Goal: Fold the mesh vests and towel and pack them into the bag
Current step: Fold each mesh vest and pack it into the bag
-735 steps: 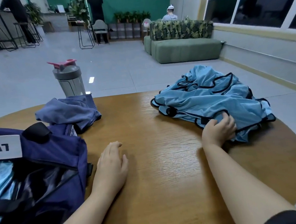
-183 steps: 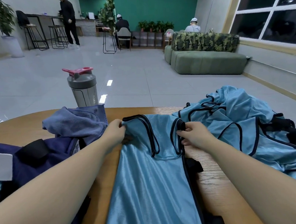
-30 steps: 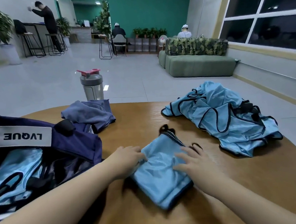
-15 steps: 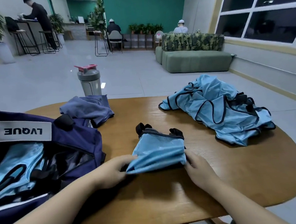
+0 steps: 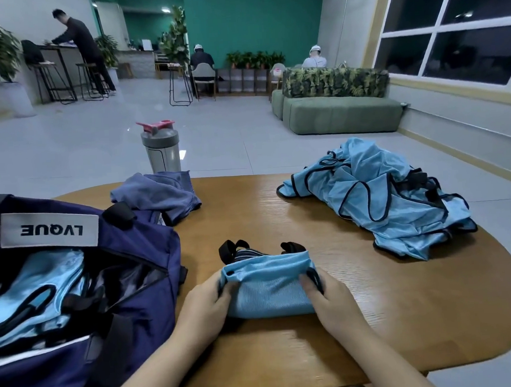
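Observation:
A light blue mesh vest [image 5: 267, 285] with black trim lies folded into a small packet on the round wooden table [image 5: 404, 304]. My left hand [image 5: 206, 308] grips its left end and my right hand [image 5: 329, 298] grips its right end. To the left stands the open navy bag [image 5: 128, 290] with folded blue vests [image 5: 30, 294] inside. A heap of unfolded blue vests [image 5: 377, 198] lies at the table's far right. A crumpled blue-grey towel [image 5: 158, 196] lies behind the bag.
A grey shaker bottle [image 5: 161, 148] with a pink lid stands at the table's far edge behind the towel. Beyond the table are a tiled floor, a green sofa [image 5: 339, 113], stools and several people far off.
The vest packet has been folded over once more toward me into a smaller bundle. Both hands now hold its two ends instead of pressing flat on it.

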Demonstrator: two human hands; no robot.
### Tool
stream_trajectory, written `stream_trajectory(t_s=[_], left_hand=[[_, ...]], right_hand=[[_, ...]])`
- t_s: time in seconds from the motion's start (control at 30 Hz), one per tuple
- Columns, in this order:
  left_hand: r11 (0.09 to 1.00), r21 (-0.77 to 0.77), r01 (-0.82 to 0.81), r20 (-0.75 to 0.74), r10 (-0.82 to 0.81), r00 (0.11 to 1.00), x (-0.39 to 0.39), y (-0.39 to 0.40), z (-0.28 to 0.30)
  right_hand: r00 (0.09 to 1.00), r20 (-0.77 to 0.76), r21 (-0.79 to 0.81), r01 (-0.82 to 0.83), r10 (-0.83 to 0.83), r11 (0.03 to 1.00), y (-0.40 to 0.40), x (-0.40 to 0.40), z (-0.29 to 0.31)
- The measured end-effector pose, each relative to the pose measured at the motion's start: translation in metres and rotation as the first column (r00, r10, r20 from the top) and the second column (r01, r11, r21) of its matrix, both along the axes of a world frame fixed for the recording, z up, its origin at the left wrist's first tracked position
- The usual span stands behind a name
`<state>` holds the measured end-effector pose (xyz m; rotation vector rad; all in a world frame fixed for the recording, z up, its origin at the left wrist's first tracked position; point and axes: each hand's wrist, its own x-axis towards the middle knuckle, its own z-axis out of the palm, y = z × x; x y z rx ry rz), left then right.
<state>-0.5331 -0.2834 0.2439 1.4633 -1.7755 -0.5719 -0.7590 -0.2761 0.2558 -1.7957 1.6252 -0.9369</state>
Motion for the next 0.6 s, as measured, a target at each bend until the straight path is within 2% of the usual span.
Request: stream_trajectory(t_s=[0.1, 0.23, 0.4, 0.5, 0.6], left_hand=[[0.997, 0.059, -0.056, -0.057, 0.059, 0.997, 0.0, 0.0, 0.0], [0.99, 0.085, -0.117, -0.055, 0.122, 0.991, -0.003, -0.002, 0.005], [0.946, 0.197, -0.256, 0.218, 0.212, 0.953, -0.009, -0.019, 0.017], [0.919, 0.281, -0.276, 0.344, 0.172, 0.923, -0.013, -0.029, 0.02], [0.929, 0.273, -0.25, 0.345, 0.147, 0.927, -0.013, -0.032, 0.018]], right_hand=[[0.994, -0.071, 0.009, 0.085, -0.084, 0.996, 0.0, 0.001, 0.001], [0.962, -0.164, -0.019, 0.217, -0.218, 0.976, -0.005, 0.004, -0.001], [0.939, -0.223, -0.005, 0.269, -0.263, 0.963, -0.01, 0.009, -0.003], [0.937, -0.239, 0.047, 0.273, -0.255, 0.961, -0.013, 0.008, -0.001], [0.951, -0.217, 0.125, 0.25, -0.219, 0.96, -0.017, 0.009, 0.007]])
